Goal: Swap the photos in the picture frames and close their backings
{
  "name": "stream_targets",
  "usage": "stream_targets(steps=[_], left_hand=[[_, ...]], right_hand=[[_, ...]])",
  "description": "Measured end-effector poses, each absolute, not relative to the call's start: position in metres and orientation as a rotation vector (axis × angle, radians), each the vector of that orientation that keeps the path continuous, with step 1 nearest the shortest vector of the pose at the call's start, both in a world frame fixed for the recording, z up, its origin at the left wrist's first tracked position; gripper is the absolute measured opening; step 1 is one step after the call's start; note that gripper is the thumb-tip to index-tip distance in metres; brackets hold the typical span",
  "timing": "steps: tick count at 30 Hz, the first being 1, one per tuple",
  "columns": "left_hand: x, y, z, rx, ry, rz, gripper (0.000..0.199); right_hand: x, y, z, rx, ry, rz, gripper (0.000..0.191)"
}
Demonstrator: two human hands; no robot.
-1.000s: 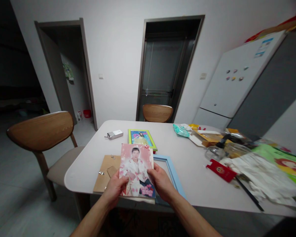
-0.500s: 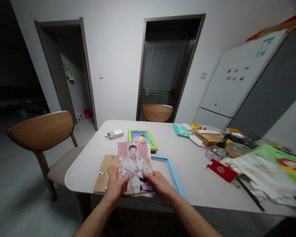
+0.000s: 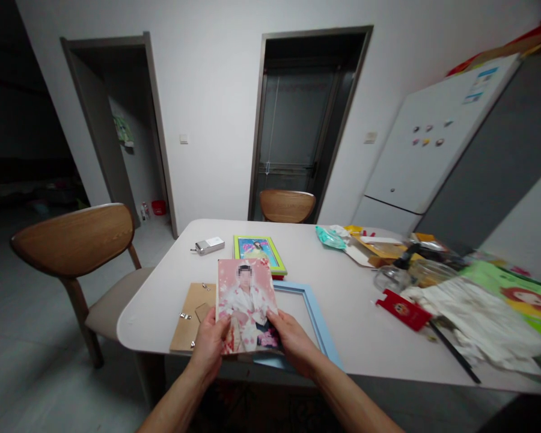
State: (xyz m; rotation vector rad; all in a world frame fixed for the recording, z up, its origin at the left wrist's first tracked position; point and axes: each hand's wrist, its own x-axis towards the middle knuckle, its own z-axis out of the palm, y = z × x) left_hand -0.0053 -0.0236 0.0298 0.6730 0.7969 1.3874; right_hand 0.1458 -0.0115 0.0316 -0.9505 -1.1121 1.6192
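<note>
A pink-backed portrait photo (image 3: 247,300) is held upright, tilted toward me, above the near edge of the table. My left hand (image 3: 210,338) grips its lower left edge with the thumb on the front. On the lower right edge my right hand (image 3: 293,338) is closed the same way. Behind the photo lies a light blue picture frame (image 3: 313,310), partly covered by it. To the left rests a brown backing board (image 3: 187,325) with metal clips, its right part hidden. Farther back is a green-rimmed framed picture (image 3: 275,255).
A small grey box (image 3: 210,245) sits on the table's (image 3: 162,300) far left. Along the right lie a red card (image 3: 403,310), a black strip (image 3: 455,352), white cloth (image 3: 478,319), a glass container and a teal packet (image 3: 330,237). Wooden chairs (image 3: 76,237) stand at the left and far side.
The photo has straightened slightly in my hands, and the pale sheet edges that stuck out behind it at the right and bottom no longer show. Both hands keep their grip.
</note>
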Motion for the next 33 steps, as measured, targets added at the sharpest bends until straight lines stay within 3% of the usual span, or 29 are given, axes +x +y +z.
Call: stream_targets(steps=[21, 33], left_hand=[[0.0, -0.022, 0.028, 0.578, 0.733, 1.52, 0.034], [0.002, -0.025, 0.037, 0.516, 0.514, 1.211, 0.022]], right_hand=[[0.145, -0.013, 0.033, -0.965, -1.068, 1.674, 0.033], [0.15, -0.017, 0.066, -0.966, -1.182, 1.635, 0.044]])
